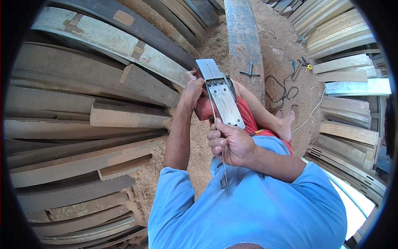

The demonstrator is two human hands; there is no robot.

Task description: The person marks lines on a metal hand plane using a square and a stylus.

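Note:
An electric hand planer point(226, 103) with a red body lies sole up over my lap, its flat metal base facing me and a dark slot with bolts across it. My left hand point(192, 92) is closed round the planer's left side near that slot; part of its fingers is hidden. My right hand point(233, 144) grips a long thin metal rod point(224, 168). The rod's upper part runs along the base's left edge toward the slot and my left fingers. Its flattened lower end hangs in front of my blue shirt.
A long plank point(245, 37) stretches away ahead, with a T-shaped metal tool point(250, 71) on it. Right of it, a black cable point(285, 89) and a yellow-handled tool point(307, 64) lie on sawdust. Stacked timber point(54, 99) fills the left; more boards point(342, 35) line the right.

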